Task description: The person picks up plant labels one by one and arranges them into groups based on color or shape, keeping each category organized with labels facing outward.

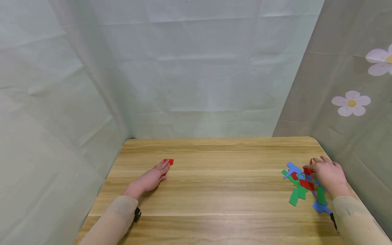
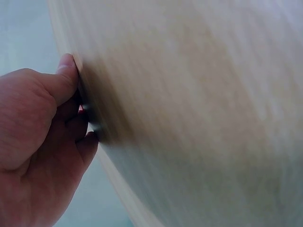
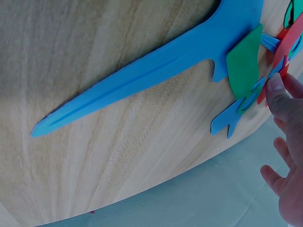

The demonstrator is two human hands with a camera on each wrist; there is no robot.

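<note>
My left hand lies low over the left part of the table, fingers stretched forward. Its fingertips cover part of a flat red piece. In the left wrist view, only a speck of red shows among the fingers. At the right, my right hand is over a pile of flat red, green and blue cutouts. Thumb and forefinger pinch a red piece at the pile's far side. A long blue pointed piece lies in the right wrist view, with a green piece overlapping it.
Both hands rest above a wood-grain table. Pale cloth hangs behind it and along both sides; the right side carries flower prints. Several green strips and a blue T-shaped piece lie around the pile.
</note>
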